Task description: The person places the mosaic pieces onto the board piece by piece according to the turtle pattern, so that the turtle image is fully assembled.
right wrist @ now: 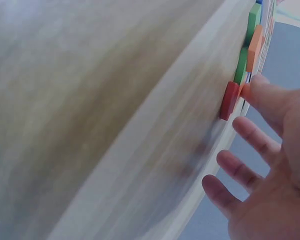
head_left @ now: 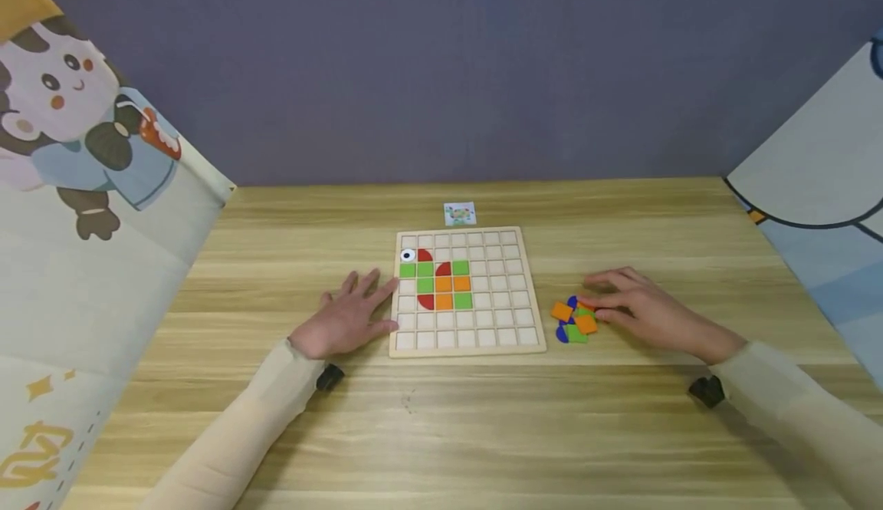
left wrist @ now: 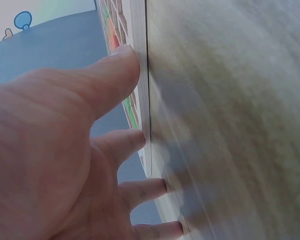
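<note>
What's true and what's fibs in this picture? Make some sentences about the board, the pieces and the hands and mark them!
1. The left hand touches the board. True.
2. The right hand is at the loose pieces. True.
3. All the loose pieces are red. False: there are orange, green and blue ones too.
4. The little picture card lies past the board's far edge. True.
5. Every square on the board is filled. False: many are bare.

Blue pieces (head_left: 562,334) partly under others, the card (head_left: 460,213) too tiny in detail for me, my sleeves (head_left: 234,426) partly out of view.
</note>
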Tool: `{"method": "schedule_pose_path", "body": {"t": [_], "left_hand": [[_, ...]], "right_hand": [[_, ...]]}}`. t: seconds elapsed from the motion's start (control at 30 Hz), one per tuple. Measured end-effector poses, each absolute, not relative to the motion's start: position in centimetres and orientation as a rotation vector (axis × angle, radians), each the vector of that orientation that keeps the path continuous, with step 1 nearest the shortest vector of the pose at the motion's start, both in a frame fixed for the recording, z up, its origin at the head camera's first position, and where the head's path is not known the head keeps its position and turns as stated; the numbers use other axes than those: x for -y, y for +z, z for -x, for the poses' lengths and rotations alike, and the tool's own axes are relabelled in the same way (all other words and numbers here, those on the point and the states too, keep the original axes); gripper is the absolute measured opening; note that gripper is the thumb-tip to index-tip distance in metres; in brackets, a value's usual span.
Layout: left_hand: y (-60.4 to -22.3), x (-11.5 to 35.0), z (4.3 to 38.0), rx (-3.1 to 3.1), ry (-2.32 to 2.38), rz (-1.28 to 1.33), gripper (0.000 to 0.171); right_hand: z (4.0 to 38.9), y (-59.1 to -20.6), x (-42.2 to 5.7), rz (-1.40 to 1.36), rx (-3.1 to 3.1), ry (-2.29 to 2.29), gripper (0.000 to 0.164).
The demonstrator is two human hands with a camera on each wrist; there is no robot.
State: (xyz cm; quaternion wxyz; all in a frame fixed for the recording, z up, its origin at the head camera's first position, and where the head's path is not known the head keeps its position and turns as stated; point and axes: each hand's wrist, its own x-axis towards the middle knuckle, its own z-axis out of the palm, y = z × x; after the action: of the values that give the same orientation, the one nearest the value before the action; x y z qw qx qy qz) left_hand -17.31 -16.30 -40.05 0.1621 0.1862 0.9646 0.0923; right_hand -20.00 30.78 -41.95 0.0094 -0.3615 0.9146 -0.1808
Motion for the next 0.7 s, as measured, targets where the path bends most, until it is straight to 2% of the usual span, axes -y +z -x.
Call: {"method": "schedule_pose_path", "body": {"t": [0.27,0.7], "left_hand": [[-39.9,16.1,17.2,-2.748,0.262,-0.517,0.072],[-39.9,16.2,16.8,-2.753,0.252,-0.513,0.072]], "right_hand": [[19.8,-42.0,-30.3,1.189,-2.899,-0.548,0.040],[20.3,-41.7,-29.0,1.054,-2.964,-0.601,0.021]]}}
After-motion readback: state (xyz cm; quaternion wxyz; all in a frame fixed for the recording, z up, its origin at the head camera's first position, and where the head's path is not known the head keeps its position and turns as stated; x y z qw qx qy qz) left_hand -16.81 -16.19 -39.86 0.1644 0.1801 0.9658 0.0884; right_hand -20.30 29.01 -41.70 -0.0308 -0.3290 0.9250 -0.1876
